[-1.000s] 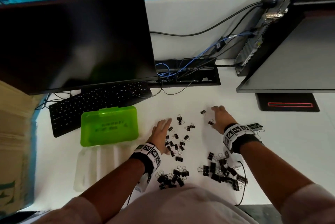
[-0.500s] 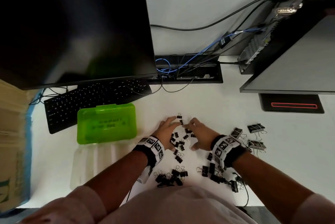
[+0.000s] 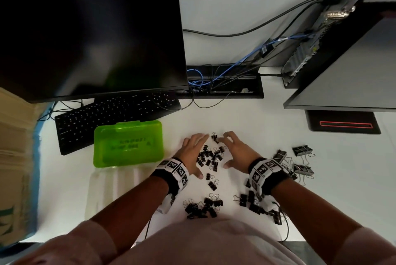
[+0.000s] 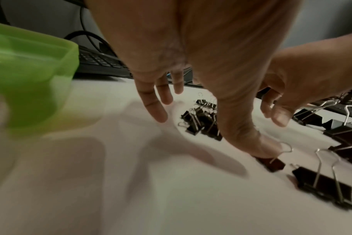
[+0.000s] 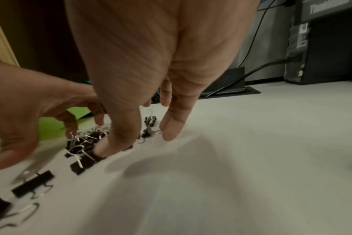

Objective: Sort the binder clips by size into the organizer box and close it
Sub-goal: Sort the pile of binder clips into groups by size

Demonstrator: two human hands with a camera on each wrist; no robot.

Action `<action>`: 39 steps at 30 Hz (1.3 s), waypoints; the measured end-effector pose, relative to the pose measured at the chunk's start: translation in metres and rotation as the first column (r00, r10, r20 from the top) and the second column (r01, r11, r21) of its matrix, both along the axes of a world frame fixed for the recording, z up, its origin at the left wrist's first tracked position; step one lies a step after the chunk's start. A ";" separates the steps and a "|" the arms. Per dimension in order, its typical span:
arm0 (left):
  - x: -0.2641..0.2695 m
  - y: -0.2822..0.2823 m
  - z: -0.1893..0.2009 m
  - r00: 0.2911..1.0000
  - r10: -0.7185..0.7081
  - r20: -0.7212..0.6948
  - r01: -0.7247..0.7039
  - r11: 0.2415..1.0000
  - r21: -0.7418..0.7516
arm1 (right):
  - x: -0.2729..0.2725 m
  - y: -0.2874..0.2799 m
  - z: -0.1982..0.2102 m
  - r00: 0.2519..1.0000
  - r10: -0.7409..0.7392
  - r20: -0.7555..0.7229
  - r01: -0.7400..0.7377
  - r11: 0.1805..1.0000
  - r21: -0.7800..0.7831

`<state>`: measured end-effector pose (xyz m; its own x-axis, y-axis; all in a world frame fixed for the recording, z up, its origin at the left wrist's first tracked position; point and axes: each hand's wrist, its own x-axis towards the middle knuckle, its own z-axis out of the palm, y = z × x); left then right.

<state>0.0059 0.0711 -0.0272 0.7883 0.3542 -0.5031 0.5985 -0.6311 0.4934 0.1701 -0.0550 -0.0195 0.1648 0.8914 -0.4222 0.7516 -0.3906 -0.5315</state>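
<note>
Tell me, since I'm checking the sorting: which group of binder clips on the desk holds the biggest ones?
The group at the far right, beyond the right hand: few clips, visibly bigger than those elsewhere.

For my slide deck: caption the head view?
Both hands corral small clips on the desk beside the green box.

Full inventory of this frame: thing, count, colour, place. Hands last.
Small binder clips: many, black, heaped between the hands.
Nearer clip piles: two, black, desk's near edge.
Large binder clips: several, black, right of right wrist.
Organizer box: one, green, closed, left of hands.
Keyboard: one, black, behind box.
Monitor: one, black, off.
Left hand: open, beside heap.
Right hand: open, fingers spread over heap.
</note>
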 end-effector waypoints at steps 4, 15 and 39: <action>-0.002 -0.010 -0.004 0.997 -0.005 -0.078 0.004 1.000 -0.015 | -0.002 0.000 -0.003 0.998 0.011 -0.061 -0.017 0.995 -0.095; 0.013 -0.010 -0.007 0.981 0.143 0.134 -0.143 0.990 -0.009 | -0.013 0.020 -0.011 0.988 -0.036 -0.149 0.044 0.998 0.049; 0.007 -0.006 -0.015 0.959 0.226 0.168 -0.228 0.974 -0.011 | -0.011 0.036 -0.015 0.994 0.107 0.030 -0.106 0.994 -0.027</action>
